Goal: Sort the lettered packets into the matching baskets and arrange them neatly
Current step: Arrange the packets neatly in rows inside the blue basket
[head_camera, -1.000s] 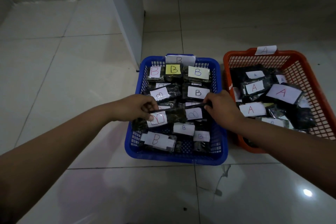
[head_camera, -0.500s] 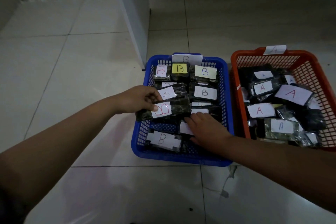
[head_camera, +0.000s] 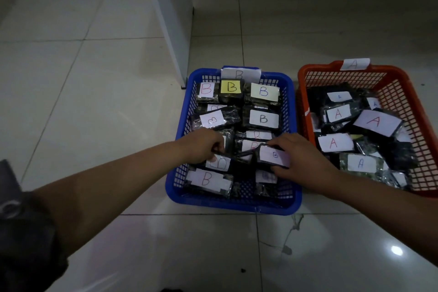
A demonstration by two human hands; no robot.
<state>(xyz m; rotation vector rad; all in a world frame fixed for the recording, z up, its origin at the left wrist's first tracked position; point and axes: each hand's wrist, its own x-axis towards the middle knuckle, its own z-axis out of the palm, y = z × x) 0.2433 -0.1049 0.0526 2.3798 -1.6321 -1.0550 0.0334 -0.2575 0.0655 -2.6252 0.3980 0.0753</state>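
Each hand's grip closed on one B-labelled packet (head_camera: 272, 156) inside B-tagged blue basket (head_camera: 234, 204).

— What's the surface here?
— A pale tiled floor (head_camera: 94, 106), glossy, catching a bright glint near the right.
— And sitting on it?
— A blue basket (head_camera: 233, 204) and, just beside it on the right, an orange basket (head_camera: 403, 78). A white post (head_camera: 166, 19) stands behind the blue one.
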